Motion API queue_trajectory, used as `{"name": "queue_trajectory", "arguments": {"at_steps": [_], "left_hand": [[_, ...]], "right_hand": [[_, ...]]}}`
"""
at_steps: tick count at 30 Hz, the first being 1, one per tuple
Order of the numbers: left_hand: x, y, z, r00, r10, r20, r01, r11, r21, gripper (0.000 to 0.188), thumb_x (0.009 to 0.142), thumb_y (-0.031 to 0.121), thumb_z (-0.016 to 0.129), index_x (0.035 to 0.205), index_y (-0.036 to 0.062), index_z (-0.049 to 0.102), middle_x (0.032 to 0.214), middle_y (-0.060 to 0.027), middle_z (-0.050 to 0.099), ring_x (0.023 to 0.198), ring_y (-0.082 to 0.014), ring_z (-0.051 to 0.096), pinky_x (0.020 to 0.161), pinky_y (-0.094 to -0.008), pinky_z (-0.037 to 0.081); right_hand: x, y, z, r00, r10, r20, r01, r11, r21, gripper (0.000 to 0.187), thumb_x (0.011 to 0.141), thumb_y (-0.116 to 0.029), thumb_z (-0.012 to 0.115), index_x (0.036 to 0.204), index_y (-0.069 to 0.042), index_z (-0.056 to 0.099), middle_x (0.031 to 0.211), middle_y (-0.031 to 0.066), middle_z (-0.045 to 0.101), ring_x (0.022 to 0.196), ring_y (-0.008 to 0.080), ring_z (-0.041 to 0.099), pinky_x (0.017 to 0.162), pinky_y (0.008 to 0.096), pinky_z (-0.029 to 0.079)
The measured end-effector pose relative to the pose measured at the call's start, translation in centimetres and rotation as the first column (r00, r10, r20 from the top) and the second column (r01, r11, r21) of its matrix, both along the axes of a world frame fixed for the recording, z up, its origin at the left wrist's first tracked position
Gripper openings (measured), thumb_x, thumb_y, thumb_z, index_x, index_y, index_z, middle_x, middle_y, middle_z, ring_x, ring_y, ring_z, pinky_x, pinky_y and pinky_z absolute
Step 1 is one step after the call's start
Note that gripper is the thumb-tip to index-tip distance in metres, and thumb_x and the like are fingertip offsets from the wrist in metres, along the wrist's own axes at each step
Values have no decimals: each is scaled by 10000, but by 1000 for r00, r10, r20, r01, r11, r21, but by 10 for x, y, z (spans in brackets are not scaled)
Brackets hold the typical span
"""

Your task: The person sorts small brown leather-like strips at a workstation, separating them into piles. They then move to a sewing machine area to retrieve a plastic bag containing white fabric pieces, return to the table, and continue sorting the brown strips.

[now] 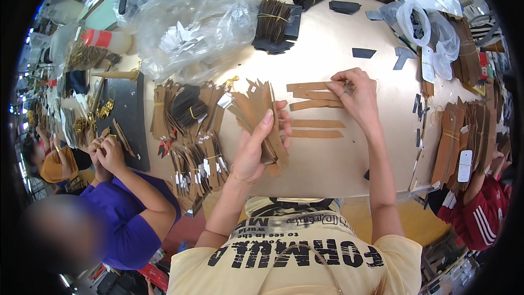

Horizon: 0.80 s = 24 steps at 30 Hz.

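Note:
My left hand (256,139) is wrapped round a thick bundle of brown leather-like strips (263,104), held upright and slightly fanned at the top. A small white label shows beside the bundle. To its right, several brown strips (318,124) lie in a row on the table, roughly parallel. My right hand (356,94) is at the right ends of the upper ones, thumb and fingers closed on the end of a brown strip (308,86). The fingertips partly hide that end. Two strips lie lower, apart from the hand.
Tied brown bundles (199,153) with white tags lie left of my left hand. Behind are a clear plastic bag (188,33) and dark banded stacks (273,19). More brown bundles (456,139) line the right edge. A person in purple (134,207) works at left; a red sleeve (480,213) shows at right.

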<state>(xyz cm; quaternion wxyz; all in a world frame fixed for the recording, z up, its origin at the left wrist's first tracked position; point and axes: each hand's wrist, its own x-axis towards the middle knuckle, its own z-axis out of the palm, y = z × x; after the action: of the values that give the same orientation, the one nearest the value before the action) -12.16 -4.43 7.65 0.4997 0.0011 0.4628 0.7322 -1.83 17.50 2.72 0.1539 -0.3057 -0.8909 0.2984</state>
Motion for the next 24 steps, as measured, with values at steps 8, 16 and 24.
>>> {"name": "queue_trajectory", "arguments": {"at_steps": [8,16,24], "left_hand": [[7,5,-12,993,-110,40,108,994,32,378,938,131,547,1272,-32,479,1156,-111,583,946,-176,605,682,-302,562],[2,13,-13,991,-106,86,109,994,-22,306,916,100,591,1192,-13,521,1055,-104,618,795,-157,644,635,-269,540],[-28,36,-24,976,-175,-129,164,982,-92,279,872,54,638,1122,16,521,933,-85,593,755,-137,589,629,-258,490]], "right_hand": [[0,-34,45,981,-82,-178,-77,673,-735,186,892,-126,665,1026,3,669,938,48,677,836,99,613,767,265,486],[-13,-39,46,955,-92,-280,-213,443,-871,239,886,-91,681,1073,52,645,867,72,677,736,93,640,668,230,533],[-25,-7,44,917,-243,-317,-132,565,-815,280,877,-83,676,1130,15,606,1017,91,662,861,121,645,725,254,551]]}}
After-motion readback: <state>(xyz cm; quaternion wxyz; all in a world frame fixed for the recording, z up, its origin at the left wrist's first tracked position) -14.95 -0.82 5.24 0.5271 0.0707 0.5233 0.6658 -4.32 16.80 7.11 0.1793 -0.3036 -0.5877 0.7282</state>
